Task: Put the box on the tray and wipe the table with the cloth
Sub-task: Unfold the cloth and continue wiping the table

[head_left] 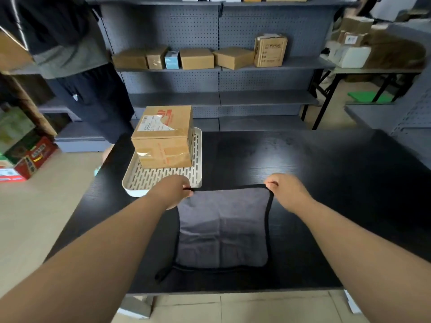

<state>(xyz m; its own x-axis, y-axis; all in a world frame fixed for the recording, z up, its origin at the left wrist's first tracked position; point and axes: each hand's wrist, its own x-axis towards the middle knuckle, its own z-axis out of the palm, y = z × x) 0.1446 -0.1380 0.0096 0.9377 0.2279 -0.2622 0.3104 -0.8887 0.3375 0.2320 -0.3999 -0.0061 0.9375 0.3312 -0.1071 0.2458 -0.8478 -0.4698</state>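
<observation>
Box: the box (163, 136) is already set on the tray (144, 180), toward its far end, upper left of centre in the frame; that half of the task is judged done.
Tray: seated on the tabletop (314, 183) near its left edge, its near rim just beside the left hand.
Cloth: the cloth (222, 229) is spread flat at lower centre of the frame, grey with a black hem, a loose hem tail trailing at its lower left corner.
Left hand: the left hand (173, 190) is closed in a pinch on the far left corner of the cloth.
Right hand: the right hand (284, 190) is closed in the same way on the far right corner (both grips are tight on the hem only, not the body of the cloth).
Step in hand: the wipe is judged to be at its start, the cloth being stretched between the two corners.
Done well: the cloth should be kept flat and taut, pressed down, and drawn in long overlapping passes.
Care: the left pass should be kept clear of the tray rim, so that tray and box are not nudged off the edge.
Uncovered ground: the wide bare right side of the tabletop is judged not yet wiped.
</observation>
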